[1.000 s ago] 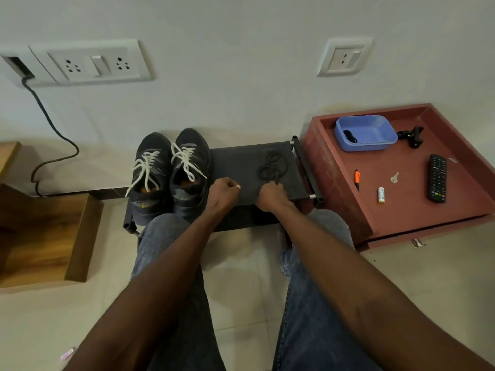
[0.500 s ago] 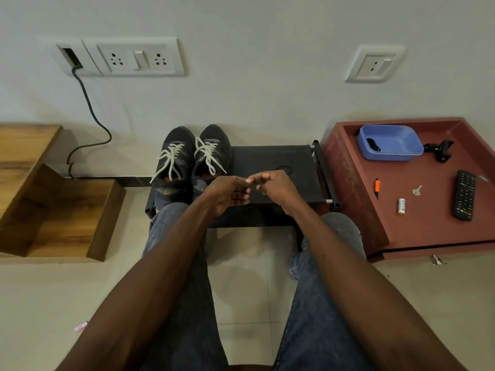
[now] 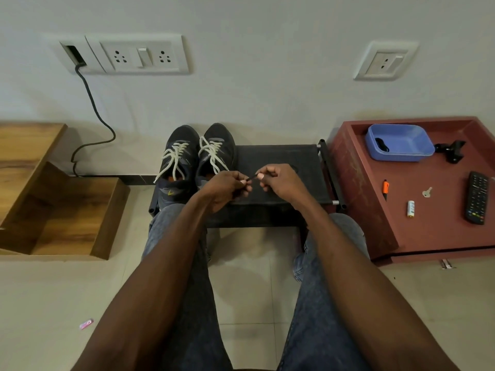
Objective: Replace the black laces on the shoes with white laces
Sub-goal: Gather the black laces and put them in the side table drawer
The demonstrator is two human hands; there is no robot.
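Both hands [image 3: 251, 183] pinching black lace [image 3: 252, 178], mostly hidden by fingers

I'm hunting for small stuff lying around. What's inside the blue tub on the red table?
In the blue tub one small dark object lies at its left end; what it is can't be told. The near wall hides a strip of the floor.

The shoes [image 3: 198, 156] look like dark matt mesh cloth with woven white laces [image 3: 211, 153]. They sit on a stool [image 3: 281, 162] of matt black fabric stretched on metal tubes. The shelf [image 3: 53, 210] shows grained, satin wood. The floor tiles [image 3: 254, 290] are smooth and faintly glossy. The blue tub [image 3: 401, 145] is smooth plastic.
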